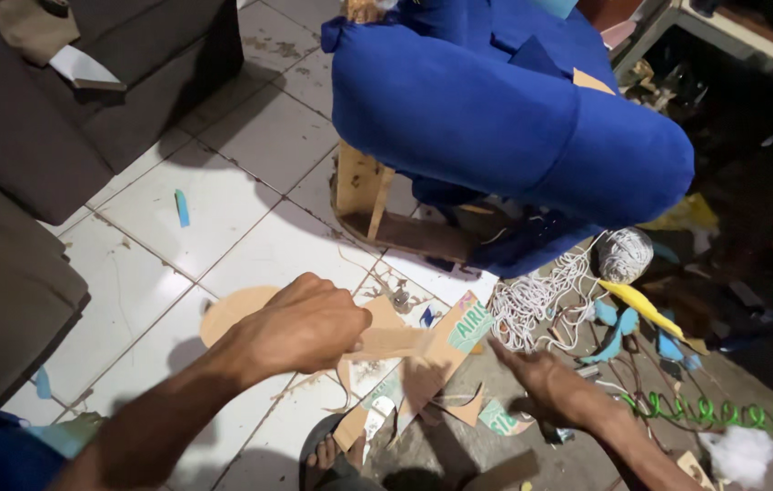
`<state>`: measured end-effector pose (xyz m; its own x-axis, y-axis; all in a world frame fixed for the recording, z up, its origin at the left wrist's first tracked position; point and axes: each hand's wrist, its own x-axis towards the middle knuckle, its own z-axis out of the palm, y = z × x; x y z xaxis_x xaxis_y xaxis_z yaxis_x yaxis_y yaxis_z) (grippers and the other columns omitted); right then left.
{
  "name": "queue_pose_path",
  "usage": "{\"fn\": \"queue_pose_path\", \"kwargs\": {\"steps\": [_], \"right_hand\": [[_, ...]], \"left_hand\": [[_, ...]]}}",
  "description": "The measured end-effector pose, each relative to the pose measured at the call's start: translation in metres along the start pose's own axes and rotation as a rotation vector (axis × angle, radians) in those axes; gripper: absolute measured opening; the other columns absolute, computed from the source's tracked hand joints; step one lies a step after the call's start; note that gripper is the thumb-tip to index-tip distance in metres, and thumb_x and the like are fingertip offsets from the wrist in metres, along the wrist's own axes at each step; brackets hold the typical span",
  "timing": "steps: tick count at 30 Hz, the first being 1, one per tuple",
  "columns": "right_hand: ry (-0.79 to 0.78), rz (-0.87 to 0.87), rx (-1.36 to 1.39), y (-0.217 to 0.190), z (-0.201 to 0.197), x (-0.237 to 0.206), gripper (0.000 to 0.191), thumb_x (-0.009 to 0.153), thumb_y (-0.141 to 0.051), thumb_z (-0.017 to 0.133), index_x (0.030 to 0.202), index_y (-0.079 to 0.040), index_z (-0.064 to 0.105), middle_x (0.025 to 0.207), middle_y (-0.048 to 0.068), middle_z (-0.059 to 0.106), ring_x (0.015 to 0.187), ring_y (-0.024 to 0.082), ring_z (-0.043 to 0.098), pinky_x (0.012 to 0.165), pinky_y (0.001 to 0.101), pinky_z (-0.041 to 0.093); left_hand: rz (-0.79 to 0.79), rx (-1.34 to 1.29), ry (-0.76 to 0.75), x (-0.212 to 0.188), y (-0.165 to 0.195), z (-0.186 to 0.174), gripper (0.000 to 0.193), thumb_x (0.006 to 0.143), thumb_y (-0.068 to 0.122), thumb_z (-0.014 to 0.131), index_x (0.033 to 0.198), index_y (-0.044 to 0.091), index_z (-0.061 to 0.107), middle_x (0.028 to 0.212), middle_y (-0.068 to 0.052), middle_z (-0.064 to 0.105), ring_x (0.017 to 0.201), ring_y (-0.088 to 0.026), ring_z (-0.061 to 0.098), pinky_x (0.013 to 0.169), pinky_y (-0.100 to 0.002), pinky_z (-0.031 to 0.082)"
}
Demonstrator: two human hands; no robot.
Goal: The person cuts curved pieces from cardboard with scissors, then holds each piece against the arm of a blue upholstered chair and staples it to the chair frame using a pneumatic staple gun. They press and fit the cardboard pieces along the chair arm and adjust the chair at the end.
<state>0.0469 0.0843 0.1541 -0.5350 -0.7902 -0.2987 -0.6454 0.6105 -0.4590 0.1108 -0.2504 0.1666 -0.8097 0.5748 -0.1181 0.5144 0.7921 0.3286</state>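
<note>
The left hand (pixel 300 327) is clamped on a cardboard strip (pixel 396 343) above the tiled floor (pixel 250 136). The right hand (pixel 555 391) reaches flat, fingers apart, toward cardboard scraps (pixel 455 332).

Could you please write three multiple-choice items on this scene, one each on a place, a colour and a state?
1. Where does the ball of string lie?
A. On the grey sofa
B. On the floor below the blue armrest
C. In the left hand

2. What colour is the coiled spring at lower right?
A. Green
B. Red
C. White

3. How is the left hand holding the cardboard strip?
A. Flat and open beside it
B. Closed around one end
C. Not touching it

Answers:
1. B, the string ball sits on the floor just under the blue armrest.
2. A, the spring's loops are bright green.
3. B, the fingers curl round the strip's end, while the right hand is spread open, fingers pointing toward the loose cord.
</note>
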Motion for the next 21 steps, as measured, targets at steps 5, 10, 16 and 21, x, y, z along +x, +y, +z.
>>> {"fn": "queue_pose_path", "kwargs": {"steps": [5,10,16,21], "right_hand": [[0.084,0.079,0.043,-0.030,-0.027,0.052,0.069,0.086,-0.019,0.075,0.150,-0.021,0.050,0.107,0.014,0.075,0.073,0.029,0.074,0.070,0.0414,0.058],[0.708,-0.304,0.262,-0.024,-0.087,0.131,0.011,0.099,-0.009,0.068,0.108,-0.002,0.069,0.099,0.009,0.071,0.089,0.013,0.067,0.080,0.0300,0.056],[0.837,-0.441,0.678,0.009,-0.178,0.261,0.024,0.104,-0.012,0.066,0.123,0.001,0.066,0.109,0.003,0.071,0.099,0.010,0.064,0.089,0.0266,0.053],[0.882,-0.210,0.734,0.010,-0.209,0.327,0.024,0.100,-0.019,0.065,0.114,0.000,0.070,0.088,0.002,0.070,0.075,0.009,0.063,0.066,0.0262,0.053]], "left_hand": [[0.308,0.074,0.428,0.002,0.047,-0.080,0.007,0.087,0.011,0.067,0.090,0.009,0.072,0.080,-0.011,0.065,0.079,-0.026,0.063,0.069,-0.042,0.049],[0.210,0.703,1.310,0.011,0.036,-0.120,0.016,0.100,0.010,0.067,0.112,0.000,0.071,0.091,-0.003,0.064,0.073,-0.013,0.059,0.056,-0.027,0.040],[-0.011,0.200,1.453,0.062,-0.022,-0.135,0.022,0.105,0.010,0.070,0.125,0.000,0.067,0.105,-0.011,0.068,0.074,-0.017,0.067,0.057,-0.028,0.056],[-0.037,0.457,1.585,0.124,-0.126,-0.172,0.040,0.094,0.015,0.070,0.132,0.003,0.063,0.121,-0.024,0.066,0.074,-0.030,0.070,0.053,-0.037,0.058]]}}
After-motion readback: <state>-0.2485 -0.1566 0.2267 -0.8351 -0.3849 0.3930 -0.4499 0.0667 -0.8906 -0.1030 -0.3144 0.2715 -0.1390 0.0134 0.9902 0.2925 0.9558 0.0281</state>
